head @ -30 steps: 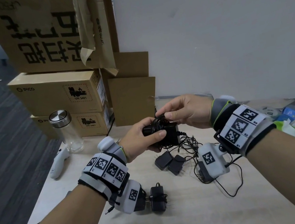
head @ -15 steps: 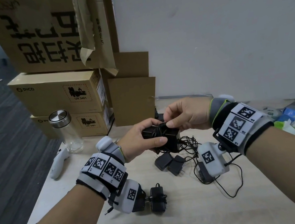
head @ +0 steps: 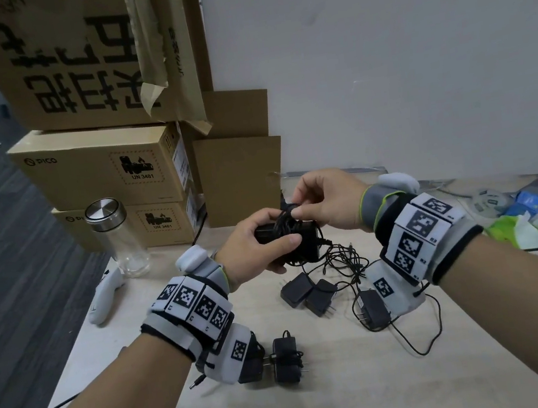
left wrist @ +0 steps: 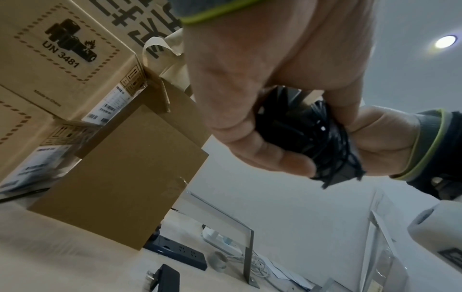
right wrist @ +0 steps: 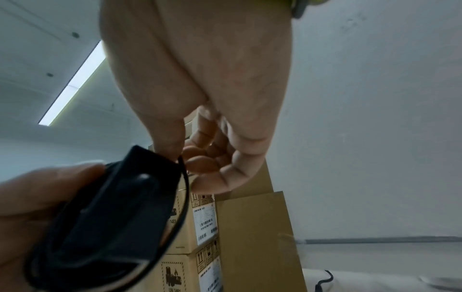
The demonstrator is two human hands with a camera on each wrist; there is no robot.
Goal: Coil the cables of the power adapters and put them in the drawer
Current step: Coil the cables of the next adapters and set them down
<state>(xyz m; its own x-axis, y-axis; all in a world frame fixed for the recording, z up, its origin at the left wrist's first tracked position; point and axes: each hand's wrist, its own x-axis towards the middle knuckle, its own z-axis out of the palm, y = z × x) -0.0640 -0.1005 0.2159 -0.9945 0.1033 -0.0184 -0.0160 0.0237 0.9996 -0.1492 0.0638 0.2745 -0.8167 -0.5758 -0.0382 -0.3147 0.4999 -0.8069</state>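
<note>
Pale wood worktop [head: 339,398] against a white wall; stacked cardboard boxes [head: 99,165] at 10 o'clock, a steel-capped glass bottle [head: 115,239] in front of them, a white controller [head: 104,296] at 9 o'clock.

Left hand [head: 253,251] grips a black power adapter [head: 300,237] in the air at centre, thumb across its near face, fingers curled under. Right hand [head: 326,202] pinches the thin black cable [head: 286,224] at the top of the wound turns, thumb and forefinger closed on the strand.

Loose adapters: two touching at 5 o'clock [head: 309,293], one beside the right wrist [head: 372,307], one wound and lying near the left wrist [head: 286,360]. A cable tangle [head: 341,259] lies just under the held adapter. No drawer in view.

Handling, as judged: adapter body is a light, rigid plastic block, smooth-sided, best clamped across its flat faces, clear of the prongs. Cable is thin, limp and springy; turns will likely slacken unless the thumb pins them. Take the strand close to the coil, not far down its tail, which may drag the tangle.
</note>
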